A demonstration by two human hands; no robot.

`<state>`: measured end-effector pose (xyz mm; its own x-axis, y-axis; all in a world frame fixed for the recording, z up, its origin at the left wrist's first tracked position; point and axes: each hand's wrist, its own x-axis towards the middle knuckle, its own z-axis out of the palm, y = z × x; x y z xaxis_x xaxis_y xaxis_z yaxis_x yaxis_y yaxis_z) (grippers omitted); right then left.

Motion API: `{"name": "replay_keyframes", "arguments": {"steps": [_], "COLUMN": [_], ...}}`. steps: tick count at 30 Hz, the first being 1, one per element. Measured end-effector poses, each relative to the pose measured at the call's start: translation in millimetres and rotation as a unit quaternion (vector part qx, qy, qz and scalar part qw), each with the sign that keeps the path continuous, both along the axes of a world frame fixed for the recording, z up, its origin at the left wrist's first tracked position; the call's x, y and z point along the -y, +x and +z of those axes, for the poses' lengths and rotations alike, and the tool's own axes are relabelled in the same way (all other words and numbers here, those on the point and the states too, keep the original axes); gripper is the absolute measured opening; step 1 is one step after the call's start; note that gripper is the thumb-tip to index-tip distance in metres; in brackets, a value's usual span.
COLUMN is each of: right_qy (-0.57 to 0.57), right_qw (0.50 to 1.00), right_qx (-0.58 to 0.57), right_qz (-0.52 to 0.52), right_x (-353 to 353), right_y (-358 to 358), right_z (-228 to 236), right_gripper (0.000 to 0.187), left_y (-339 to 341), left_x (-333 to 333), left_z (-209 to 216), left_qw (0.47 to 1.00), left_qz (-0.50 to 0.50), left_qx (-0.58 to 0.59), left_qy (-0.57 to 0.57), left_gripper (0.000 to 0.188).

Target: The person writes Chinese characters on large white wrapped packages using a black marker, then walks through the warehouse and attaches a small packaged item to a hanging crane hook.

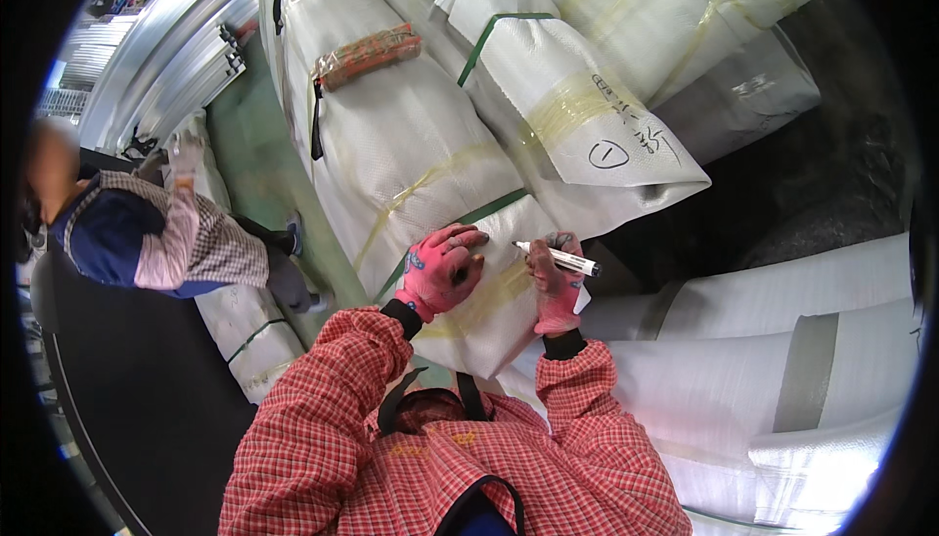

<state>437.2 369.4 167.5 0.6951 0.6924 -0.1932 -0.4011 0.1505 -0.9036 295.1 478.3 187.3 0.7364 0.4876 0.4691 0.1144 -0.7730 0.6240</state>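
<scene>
Around the middle bundle (391,135)
A cylinder (370,57) lay on it, a co-worker (147,233) stood left of it, rolls (719,379) right

Ind. workshop, long wrapped pkgs (416,140), metal bars (196,10), green flr (245,111)

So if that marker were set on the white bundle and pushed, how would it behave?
The marker would probably roll, as its barrel looks round and the white bundle has a rounded top. It's likely light, being slim and held in the fingers of the right hand. It should stay stiff; the barrel looks straight.
</scene>
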Motion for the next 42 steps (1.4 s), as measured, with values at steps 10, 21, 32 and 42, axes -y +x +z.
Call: {"name": "replay_keyframes", "arguments": {"steps": [10,21,32,42], "right_qy": [0.036,-0.015,-0.239,-0.254], "right_qw": [0.993,0.969,0.932,0.932], "right_qx": [-0.078,-0.007,0.081,0.078], "right_qz": [-0.085,-0.245,-0.258,-0.246], "right_x": [-3,-5,-39,-47], "right_y": [1,-1,-7,-6], "right_z": [3,1,3,-1], "right_gripper": [0.019,0.015,0.017,0.017], "left_y": [2,84,126,128], "left_x": [-1,-100,-126,-135], "left_z": [15,8,-9,-16], "left_qw": [0.999,0.951,0.919,0.926], "left_qz": [-0.017,-0.231,-0.252,-0.274], "left_qx": [-0.036,-0.196,-0.287,-0.242], "left_qy": [0.027,0.061,-0.094,-0.095], "left_gripper": [0.015,0.020,0.032,0.029]}}
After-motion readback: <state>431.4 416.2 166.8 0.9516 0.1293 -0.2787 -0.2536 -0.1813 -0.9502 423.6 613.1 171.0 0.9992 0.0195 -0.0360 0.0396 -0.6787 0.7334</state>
